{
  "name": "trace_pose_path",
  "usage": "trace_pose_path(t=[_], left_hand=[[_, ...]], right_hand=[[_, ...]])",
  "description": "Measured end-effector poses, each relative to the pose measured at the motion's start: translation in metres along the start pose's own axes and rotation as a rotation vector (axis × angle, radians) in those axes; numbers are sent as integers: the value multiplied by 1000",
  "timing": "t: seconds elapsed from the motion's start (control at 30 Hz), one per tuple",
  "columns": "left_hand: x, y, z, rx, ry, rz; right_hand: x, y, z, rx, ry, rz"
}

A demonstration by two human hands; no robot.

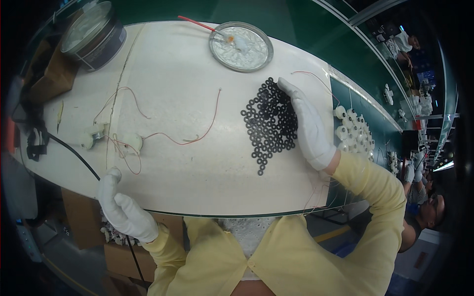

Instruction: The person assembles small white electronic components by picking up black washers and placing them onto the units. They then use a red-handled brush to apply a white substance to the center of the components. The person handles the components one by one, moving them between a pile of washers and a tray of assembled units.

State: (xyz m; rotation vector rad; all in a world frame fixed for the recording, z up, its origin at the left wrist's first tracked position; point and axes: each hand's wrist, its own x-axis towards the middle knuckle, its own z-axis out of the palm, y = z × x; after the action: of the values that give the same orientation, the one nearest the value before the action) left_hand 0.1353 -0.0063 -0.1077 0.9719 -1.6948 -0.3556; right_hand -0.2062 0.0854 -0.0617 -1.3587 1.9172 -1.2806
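Many small black rings [269,121] lie in a spread heap on the white tabletop. My right hand [312,130], in a white glove, rests with its fingers stretched out along the heap's right side, its inner edge against the rings. At the table's front left edge is my left hand [126,209], also gloved, its fingers loosely curved and the thumb apart, with nothing seen in it. A black cable [74,152] passes behind that hand. Just beyond it lie two small whitish round parts, one a wired part [132,143], with thin red wires [205,133] trailing across the table.
A round metal dish [242,47] with white paste and a red-handled tool stands at the back. A large tub [94,37] sits at the far left beside a cardboard box [54,74]. Several white parts [353,130] stand on the green surface at right. Other people are farther right.
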Motion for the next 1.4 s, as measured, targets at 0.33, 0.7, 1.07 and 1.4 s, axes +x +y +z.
trace_pose_path(t=[0.33, 0.7, 1.07, 1.4], left_hand=[[15, -7, -13, 152, 25, 100], [36, -10, -19, 352, -32, 219], [69, 16, 12, 343, 30, 319], [86, 25, 12, 737, -469, 304]], right_hand=[[7, -30, 29, 231, 40, 104], [-43, -25, 22, 393, 174, 252], [-67, -41, 45, 496, 256, 143], [-127, -46, 26, 687, 392, 112]])
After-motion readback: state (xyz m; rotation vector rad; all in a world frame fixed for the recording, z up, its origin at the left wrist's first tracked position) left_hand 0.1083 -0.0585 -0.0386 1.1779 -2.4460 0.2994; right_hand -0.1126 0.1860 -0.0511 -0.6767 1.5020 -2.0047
